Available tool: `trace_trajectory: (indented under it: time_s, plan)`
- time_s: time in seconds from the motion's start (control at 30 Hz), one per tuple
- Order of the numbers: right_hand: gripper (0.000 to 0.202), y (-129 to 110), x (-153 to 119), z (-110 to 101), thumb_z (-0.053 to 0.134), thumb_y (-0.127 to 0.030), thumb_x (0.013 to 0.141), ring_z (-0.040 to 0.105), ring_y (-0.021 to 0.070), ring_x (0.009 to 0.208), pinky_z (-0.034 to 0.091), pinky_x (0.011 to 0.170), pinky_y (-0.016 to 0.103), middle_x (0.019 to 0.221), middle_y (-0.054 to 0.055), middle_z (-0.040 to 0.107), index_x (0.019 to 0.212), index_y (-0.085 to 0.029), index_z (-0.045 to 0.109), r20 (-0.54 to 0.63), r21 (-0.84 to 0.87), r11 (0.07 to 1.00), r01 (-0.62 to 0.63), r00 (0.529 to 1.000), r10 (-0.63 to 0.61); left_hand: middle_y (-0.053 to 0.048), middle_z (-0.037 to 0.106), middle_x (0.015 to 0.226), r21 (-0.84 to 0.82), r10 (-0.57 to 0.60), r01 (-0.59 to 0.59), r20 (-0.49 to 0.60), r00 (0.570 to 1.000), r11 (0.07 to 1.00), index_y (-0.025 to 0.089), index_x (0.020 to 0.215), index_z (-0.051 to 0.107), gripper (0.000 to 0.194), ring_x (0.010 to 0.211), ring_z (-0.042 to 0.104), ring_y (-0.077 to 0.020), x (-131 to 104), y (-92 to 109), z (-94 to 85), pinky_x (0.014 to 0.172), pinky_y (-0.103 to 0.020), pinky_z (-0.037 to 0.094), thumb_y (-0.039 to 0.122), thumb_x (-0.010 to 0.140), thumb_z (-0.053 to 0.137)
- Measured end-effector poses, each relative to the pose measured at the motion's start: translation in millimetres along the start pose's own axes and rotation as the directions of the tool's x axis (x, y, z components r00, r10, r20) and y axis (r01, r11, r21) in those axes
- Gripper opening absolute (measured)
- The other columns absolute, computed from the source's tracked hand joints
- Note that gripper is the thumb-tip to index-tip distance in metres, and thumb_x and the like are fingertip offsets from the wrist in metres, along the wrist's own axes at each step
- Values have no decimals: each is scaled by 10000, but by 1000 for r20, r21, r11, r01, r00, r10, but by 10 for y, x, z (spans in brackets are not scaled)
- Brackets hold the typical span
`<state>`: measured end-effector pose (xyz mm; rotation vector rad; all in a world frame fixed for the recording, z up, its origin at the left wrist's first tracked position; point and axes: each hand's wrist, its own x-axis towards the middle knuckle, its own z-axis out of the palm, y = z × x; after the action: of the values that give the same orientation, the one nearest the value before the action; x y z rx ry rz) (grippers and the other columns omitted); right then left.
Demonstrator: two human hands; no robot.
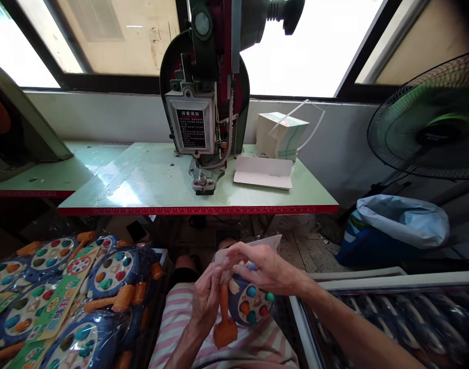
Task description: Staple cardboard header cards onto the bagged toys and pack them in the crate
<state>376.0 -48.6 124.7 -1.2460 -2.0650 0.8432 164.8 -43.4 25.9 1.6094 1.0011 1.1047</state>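
On my lap rests a round blue toy (251,302) with coloured knobs on its face. An orange toy hammer (225,328) lies beside it, head toward me. A clear plastic bag (271,242) seems to wrap both, its upper end rising near my fingers. My left hand (206,297) is closed, its thumb and fingertips pinching the bag's upper part left of the toy. Over the toy's top edge, my right hand (263,266) has bent fingers gripping the plastic, fingertips close to the left hand's. The exact grip points are partly hidden.
A green-topped table (153,179) with a red edge carries a machine (198,123), a folded white card (263,173) and a stack of cards (282,136). Several bagged toys (115,271) fill the left side. A crate (372,279), a lined bin (403,220) and a fan (430,128) stand right.
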Motion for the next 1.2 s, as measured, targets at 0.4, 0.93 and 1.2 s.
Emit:
trace_trajectory:
  time_s: [0.4, 0.93, 1.2]
  plan:
    - [168, 749, -423, -597, 625, -373, 957, 674, 217, 877, 490, 764, 310, 955, 52, 754, 963, -252, 741, -565, -150, 935, -322, 804, 187, -80, 792, 1074, -77, -258, 247, -211, 943, 966, 177, 971, 815, 555, 1073, 706, -292, 71, -287, -238, 937, -325, 549, 662, 927, 547]
    - [419, 956, -379, 291, 632, -566, 916, 601, 172, 726, 450, 654, 255, 763, 27, 698, 794, -178, 733, -551, 506, 835, -217, 663, 507, -94, 793, 1093, -279, -433, 379, -170, 885, 883, 152, 1051, 796, 572, 1036, 725, -304, 9, -511, -176, 861, -329, 603, 669, 865, 634]
    - [366, 788, -80, 628, 399, -496, 1038, 585, 165, 613, 435, 647, 260, 673, -5, 625, 846, -234, 568, -774, 222, 924, -310, 521, 360, -93, 764, 1147, -62, -271, 264, -241, 932, 962, 176, 1000, 812, 556, 1097, 666, -298, 266, -278, -387, 849, -288, 539, 675, 885, 596]
